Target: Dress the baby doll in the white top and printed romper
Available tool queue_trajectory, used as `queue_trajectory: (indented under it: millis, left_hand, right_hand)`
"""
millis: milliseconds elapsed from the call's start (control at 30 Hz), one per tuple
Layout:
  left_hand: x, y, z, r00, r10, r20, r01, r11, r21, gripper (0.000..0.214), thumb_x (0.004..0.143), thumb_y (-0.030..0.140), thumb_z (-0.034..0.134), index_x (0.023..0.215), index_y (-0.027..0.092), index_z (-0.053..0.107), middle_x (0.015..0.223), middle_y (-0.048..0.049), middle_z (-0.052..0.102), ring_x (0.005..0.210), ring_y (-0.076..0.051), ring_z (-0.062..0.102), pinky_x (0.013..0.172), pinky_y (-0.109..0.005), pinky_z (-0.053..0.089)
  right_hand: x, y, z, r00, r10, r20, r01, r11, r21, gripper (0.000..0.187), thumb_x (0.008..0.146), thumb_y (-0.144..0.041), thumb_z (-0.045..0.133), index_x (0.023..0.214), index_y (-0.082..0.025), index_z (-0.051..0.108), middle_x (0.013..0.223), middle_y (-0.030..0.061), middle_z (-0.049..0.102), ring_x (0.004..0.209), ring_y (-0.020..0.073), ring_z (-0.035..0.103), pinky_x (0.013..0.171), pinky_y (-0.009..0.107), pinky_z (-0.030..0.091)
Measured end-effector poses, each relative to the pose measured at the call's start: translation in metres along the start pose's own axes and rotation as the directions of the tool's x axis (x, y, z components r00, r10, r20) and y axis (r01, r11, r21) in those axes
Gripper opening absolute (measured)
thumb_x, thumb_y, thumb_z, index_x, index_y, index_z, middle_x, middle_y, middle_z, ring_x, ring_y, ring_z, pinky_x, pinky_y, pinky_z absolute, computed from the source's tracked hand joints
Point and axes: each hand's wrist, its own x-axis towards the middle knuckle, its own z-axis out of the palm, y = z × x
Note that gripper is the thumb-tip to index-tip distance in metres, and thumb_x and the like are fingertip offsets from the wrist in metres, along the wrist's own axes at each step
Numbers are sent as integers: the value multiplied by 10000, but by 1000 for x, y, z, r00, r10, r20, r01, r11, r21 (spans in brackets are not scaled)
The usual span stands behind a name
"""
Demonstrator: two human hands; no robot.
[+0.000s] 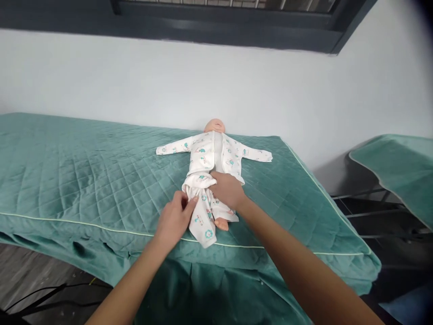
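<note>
A baby doll lies on its back on a green quilted bed, head toward the wall and arms spread. It wears a white printed jacket, parted down the front. White printed trousers cover its legs, and one bare foot shows at a trouser hem. My left hand pinches the trousers at the side of the leg on the left. At the waist, my right hand grips the trousers near the waistband, its fingertips partly hidden by the cloth and the hand itself.
The green bed has a pale piped edge along its front. Behind it stands a white wall below a dark window frame. Another green-covered piece with metal bars is at the right. Black cables run across the floor at lower left.
</note>
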Motion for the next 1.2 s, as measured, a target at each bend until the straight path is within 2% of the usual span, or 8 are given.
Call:
queue_trajectory:
  millis: [100,200,400,600,867,1067,1133,1200]
  left_hand:
    - [0,3,9,998,37,-54,-35,998,48,259,985,478,404,938,231,465,823,-31,675,733,-223,652,640,-301,418]
    - [21,-1,13,991,70,-113,-55,990,128,223,1011,422,358,994,225,459,917,-75,708,823,-245,696,665,-309,450]
    - [59,-3,4,995,95,-41,-74,927,369,231,1010,405,384,1070,211,495,1062,-114,718,878,-272,722,682,-319,472]
    - [47,-7,8,986,141,-83,-104,932,348,258,1023,372,364,1151,199,506,1095,-111,715,940,-258,718,729,-318,490]
    - [67,-7,5,969,221,-109,-156,893,422,275,1030,368,343,1130,189,524,1111,-119,692,923,-241,700,712,-298,465]
    - [73,-14,4,932,327,-160,-255,900,353,230,1003,349,409,1048,185,563,1025,-98,673,905,-223,660,758,-302,467]
    - [70,-17,-1,893,377,-245,-337,922,191,226,989,371,426,953,199,567,972,-78,661,908,-208,632,821,-315,478]
    - [73,-16,-8,862,356,-360,-378,926,9,249,980,394,427,879,210,562,939,-59,646,906,-191,607,854,-314,480]
  right_hand:
    - [0,0,1,1000,21,-7,-21,1000,-1,211,879,-224,487,961,-196,679,852,91,710,851,266,643,658,312,352]
    - [-3,3,-6,998,-26,63,23,999,43,177,899,-305,524,933,-201,664,875,65,714,838,238,646,660,297,371]
    - [-7,7,-16,947,-208,244,198,978,66,308,761,-388,735,1012,-229,654,1019,-1,722,913,201,642,708,254,390]
    - [-6,2,0,988,-138,73,151,962,-229,158,832,-312,612,962,-233,651,925,28,742,856,225,674,608,283,301]
    - [-3,-1,12,998,2,-69,-20,963,-267,228,927,-393,537,1068,-235,622,896,86,738,824,269,685,603,311,312]
    - [-8,0,7,995,58,-80,-62,997,-54,193,912,-381,568,1037,-239,601,894,57,727,817,241,661,623,297,349]
    - [-12,6,-2,998,-26,-54,35,986,165,199,874,-374,627,1013,-236,590,937,33,717,854,218,647,674,289,400]
    - [-14,15,-12,985,-145,-91,169,903,396,229,863,-399,650,1006,-232,585,990,18,699,894,192,635,750,291,447]
